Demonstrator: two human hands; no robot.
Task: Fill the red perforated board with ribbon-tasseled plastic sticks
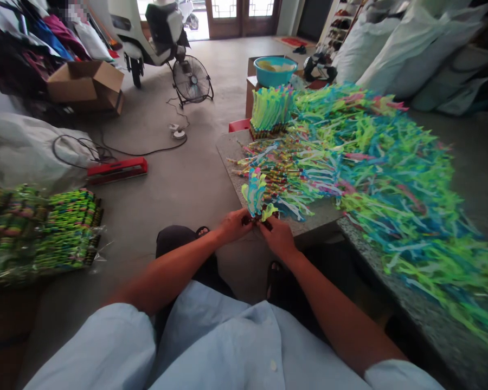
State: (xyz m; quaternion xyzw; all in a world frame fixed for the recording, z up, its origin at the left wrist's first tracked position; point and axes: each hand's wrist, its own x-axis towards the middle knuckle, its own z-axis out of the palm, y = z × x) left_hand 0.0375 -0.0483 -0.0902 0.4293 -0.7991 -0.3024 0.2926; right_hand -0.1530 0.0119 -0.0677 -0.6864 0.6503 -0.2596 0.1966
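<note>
My left hand (233,225) and my right hand (277,235) meet at the near edge of a stone table (231,154). Both are closed on a small bundle of sticks with blue, yellow and green paper streamers (255,197), whose streamers stand up above my fingers. Right behind it lies a loose row of the same streamer sticks (284,165). A huge heap of green, blue and pink streamers (390,173) covers the table to the right. An upright bunch of green and yellow ones (270,108) stands at the far end.
Clear bags packed with finished bundles (44,233) lie on the floor at my left. A red sealer (117,169) with a cable, a floor fan (192,80), a cardboard box (87,84), a scooter (154,30) and a teal basin (274,70) stand farther off. White sacks (390,49) pile up at the right.
</note>
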